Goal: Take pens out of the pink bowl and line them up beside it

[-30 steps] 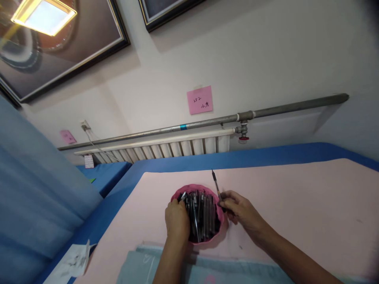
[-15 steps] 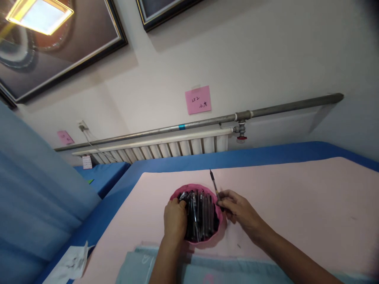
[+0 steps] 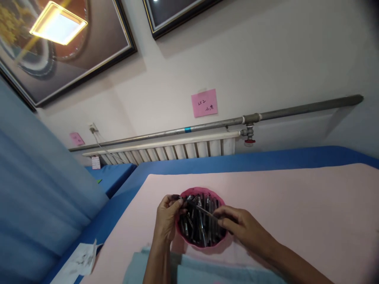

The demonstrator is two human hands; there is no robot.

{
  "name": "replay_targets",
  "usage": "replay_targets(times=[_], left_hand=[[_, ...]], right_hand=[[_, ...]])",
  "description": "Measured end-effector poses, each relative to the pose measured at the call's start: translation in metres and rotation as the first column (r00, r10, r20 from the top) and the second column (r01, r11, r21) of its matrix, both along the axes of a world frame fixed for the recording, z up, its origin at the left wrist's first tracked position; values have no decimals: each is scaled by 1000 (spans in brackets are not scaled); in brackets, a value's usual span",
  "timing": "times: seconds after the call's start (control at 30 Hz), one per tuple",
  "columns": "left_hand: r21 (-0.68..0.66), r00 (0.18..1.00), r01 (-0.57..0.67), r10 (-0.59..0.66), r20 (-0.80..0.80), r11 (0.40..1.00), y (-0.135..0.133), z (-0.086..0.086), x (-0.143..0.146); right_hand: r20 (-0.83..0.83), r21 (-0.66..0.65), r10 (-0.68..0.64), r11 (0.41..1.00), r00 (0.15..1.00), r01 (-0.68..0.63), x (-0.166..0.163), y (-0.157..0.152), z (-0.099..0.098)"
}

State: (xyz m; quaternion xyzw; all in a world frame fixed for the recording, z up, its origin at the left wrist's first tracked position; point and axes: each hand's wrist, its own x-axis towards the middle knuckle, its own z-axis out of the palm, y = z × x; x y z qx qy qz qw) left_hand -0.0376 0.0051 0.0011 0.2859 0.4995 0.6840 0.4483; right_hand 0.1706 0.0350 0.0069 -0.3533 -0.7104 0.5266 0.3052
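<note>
Pale wall (image 3: 266,59), white radiator (image 3: 177,152), blue curtain (image 3: 38,177)

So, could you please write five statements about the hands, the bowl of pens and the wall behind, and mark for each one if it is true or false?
1. The right hand holds a pen above the bowl. True.
2. The bowl is blue. False: it is pink.
3. The left hand lies flat on the sheet, away from the bowl. False: it is raised by the bowl's left side, fingers meeting at the dark end of the pen.
4. The larger pink note is on the wall above the pipe. True.
5. The valve handle is green. False: the valve handle is red.
</note>
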Motion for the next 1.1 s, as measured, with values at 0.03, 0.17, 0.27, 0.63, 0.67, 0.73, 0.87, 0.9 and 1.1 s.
replay_targets(times=[0.03,0.17,0.27,0.63,0.67,0.73,0.87,0.9,1.1], left_hand=[[19,999,11,-12,31,1000,-1,1,-1],[29,997,45,-47,61,999,-3,2,-6],[6,997,59,-59,39,998,-4,3,-8],[-13,985,168,-169,-45,986,-8,1,-9],[-11,985,166,-167,-51,986,-8,2,-9],[-6,985,159,-159,-60,987,-7,2,-9],[0,987,154,-153,-42,988,-6,2,-10],[2,988,153,-153,-31,988,-6,2,-10],[-4,993,122,-122,-5,993,-6,4,-9]], right_hand=[[6,-2,0,1000,1000,1,0,0,0],[10,-9,11,1000,1000,-11,-1,0,1],[17,3,9,1000,1000,-9,0,-1,3],[28,55,16,998,999,-17,0,0,0],[31,60,18,998,999,-20,0,0,-1],[47,78,13,997,999,-17,0,0,-1],[69,113,0,994,998,-8,0,-1,0],[66,112,-1,994,998,-7,1,-1,0],[64,93,-6,996,998,0,1,0,-1]])
